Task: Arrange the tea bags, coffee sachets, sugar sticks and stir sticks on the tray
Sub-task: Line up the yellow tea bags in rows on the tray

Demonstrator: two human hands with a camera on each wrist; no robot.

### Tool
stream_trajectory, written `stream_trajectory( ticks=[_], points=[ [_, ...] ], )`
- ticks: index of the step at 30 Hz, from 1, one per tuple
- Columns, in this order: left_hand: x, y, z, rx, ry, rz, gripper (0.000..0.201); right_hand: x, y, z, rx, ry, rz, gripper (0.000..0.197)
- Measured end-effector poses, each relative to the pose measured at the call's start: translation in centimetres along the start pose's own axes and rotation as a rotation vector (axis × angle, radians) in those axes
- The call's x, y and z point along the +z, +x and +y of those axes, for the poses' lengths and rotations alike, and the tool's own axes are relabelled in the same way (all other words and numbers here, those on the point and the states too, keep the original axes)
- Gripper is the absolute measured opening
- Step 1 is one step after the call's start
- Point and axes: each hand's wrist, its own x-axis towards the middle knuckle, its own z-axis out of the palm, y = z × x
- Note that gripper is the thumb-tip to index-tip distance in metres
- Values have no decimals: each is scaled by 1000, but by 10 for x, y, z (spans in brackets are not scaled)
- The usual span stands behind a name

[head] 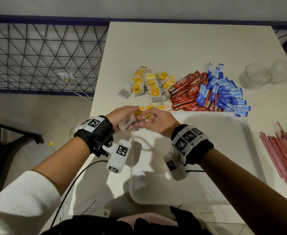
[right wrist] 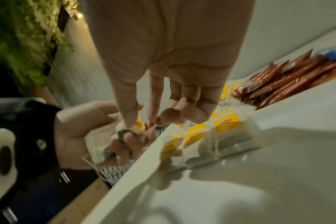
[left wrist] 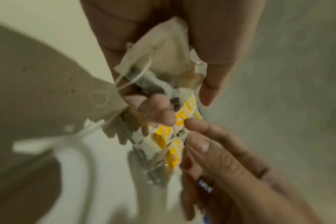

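My left hand (head: pixel 134 118) grips a small bundle of tea bags (head: pixel 129 122) with yellow tags over the far left corner of the white tray (head: pixel 207 158). The bundle (left wrist: pixel 163 68) lies between its thumb and fingers. My right hand (head: pixel 142 119) meets it and pinches a yellow tag (left wrist: pixel 185 115) of one bag between thumb and forefinger. A short row of tea bags (head: pixel 150 108) lies along the tray's far edge. Behind the tray lie a tea bag pile (head: pixel 147 85), red coffee sachets (head: pixel 185 94) and blue sugar sticks (head: pixel 224 94). Red stir sticks (head: pixel 283 155) lie to the right.
Two clear glasses (head: pixel 256 77) stand at the back right of the white table. The table's left edge (head: pixel 95 102) drops to the floor, where a cable runs to a wall socket. A wire mesh fence stands at the far left.
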Motion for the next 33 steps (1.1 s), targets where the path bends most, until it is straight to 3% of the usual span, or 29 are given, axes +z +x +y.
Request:
stream_trajectory(
  ticks=[2, 5, 9, 13, 16, 18, 22, 27, 33],
  points=[
    [-8, -4, -3, -87, -211, -29, 26, 9, 1, -8, 26, 112, -27, 20],
    [-12, -14, -5, -111, -316, -56, 36, 19, 7, -14, 45, 92, -57, 27],
    [-13, -24, -6, -133, -270, -57, 45, 29, 9, -19, 46, 38, -36, 43],
    [-16, -27, -8, -162, -196, -136, 51, 34, 10, -20, -9, 24, -56, 16],
    [-20, -29, -8, -172, -170, -139, 44, 35, 14, -19, 37, 79, -37, 25],
    [-25, -31, -8, -168, -159, -125, 34, 32, 16, -20, 96, 157, -14, 20],
    [-38, -30, -7, 25, -76, -39, 8, 25, 16, -23, 205, 413, 41, 5],
    [-44, -32, 0, 309, 358, -27, 34, 20, 15, -26, 267, 587, -32, 13],
    [-33, -25, 4, 409, 632, 1, 22, 24, 11, -27, 335, 578, -161, 25]
  ],
)
